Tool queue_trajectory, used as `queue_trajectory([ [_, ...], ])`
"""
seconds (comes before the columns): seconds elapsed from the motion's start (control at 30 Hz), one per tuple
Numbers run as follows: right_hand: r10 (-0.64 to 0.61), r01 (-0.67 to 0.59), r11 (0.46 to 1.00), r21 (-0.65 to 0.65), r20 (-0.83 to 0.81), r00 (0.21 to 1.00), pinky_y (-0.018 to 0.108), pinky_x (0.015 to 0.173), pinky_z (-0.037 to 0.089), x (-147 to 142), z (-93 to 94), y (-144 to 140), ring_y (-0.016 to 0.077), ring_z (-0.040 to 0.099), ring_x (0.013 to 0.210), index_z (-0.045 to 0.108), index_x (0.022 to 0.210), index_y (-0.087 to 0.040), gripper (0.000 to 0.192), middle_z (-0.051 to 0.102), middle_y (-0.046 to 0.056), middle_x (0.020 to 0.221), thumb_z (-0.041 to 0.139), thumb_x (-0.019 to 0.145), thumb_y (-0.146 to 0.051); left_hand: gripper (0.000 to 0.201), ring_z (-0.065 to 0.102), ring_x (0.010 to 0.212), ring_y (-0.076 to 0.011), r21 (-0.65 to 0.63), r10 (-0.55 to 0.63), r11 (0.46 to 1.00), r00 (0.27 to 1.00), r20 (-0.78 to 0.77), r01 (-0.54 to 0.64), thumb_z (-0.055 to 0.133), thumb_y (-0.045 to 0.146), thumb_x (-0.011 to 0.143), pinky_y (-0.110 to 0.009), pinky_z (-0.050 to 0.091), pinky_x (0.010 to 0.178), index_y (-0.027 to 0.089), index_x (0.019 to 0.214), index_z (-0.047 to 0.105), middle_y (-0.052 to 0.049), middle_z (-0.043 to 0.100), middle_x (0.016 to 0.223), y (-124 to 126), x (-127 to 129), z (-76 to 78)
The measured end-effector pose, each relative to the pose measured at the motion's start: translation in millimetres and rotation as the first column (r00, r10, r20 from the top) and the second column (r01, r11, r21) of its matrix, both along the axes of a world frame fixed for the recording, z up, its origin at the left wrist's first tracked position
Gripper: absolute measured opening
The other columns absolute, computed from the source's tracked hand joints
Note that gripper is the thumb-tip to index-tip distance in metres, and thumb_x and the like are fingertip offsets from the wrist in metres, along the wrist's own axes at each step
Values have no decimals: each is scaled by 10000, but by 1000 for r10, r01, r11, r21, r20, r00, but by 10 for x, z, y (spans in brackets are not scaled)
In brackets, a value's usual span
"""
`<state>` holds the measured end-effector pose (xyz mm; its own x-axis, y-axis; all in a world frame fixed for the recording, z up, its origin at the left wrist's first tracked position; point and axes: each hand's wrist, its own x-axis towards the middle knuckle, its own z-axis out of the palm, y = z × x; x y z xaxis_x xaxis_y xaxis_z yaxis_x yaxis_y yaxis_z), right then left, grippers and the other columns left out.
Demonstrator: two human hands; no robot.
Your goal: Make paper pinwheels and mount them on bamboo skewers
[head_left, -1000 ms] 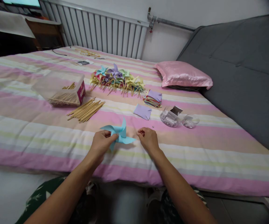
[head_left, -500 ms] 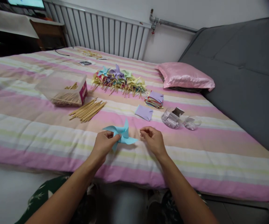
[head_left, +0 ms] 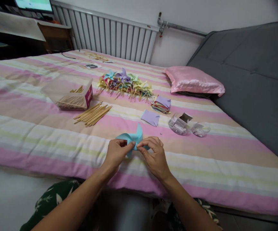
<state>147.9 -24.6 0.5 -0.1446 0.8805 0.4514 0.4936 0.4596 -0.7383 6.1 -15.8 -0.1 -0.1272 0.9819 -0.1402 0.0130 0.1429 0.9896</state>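
Blue paper pinwheel (head_left: pixel 132 137) above the bed (head_left: pixel 189 166): our left hand (head_left: pixel 116 152) pinches it near its centre. Our right hand (head_left: pixel 155 157), earlier apart, now meets it, fingertips together; what they grip, we cannot tell. The tub's magenta label (head_left: pixel 89 96) is unreadable.

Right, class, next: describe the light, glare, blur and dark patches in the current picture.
Head view: soft light across the striped bed cover, deep shadow beneath its near edge; head view: sheen on the pink pillow; head view: fine detail soft on the blue pinwheel, print on the magenta label unreadable; head view: dark, blurred upper-right corner.
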Motion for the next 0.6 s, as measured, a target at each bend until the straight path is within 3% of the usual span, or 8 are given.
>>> queue_trajectory([
  [0.2,-91,91,996,-7,-79,993,392,908,335,-11,-69,5,206,463,992,689,772,-290,65,498,27,941,627,765,-308,207,390,442,-66,26,-46,999,996,78,44,675,271,597,-196,279,444,128,481,581,46,459,447,-4,29,10],
  [0.4,-33,1,992,-129,-247,968,365,931,361,-7,-104,37,200,476,1034,695,757,-246,66,501,42,1003,643,747,-285,174,525,549,-109,47,-114,993,978,173,107,707,263,594,-213,388,543,120,689,683,-2,613,587,-23,11,12],
  [0.6,-25,-84,965,-249,-406,913,356,924,397,-12,-154,60,198,527,1020,695,748,-214,88,562,55,994,652,734,-290,208,541,557,-124,54,-113,993,980,166,106,724,308,589,-224,400,541,121,669,686,-16,626,592,-32,0,1],
])
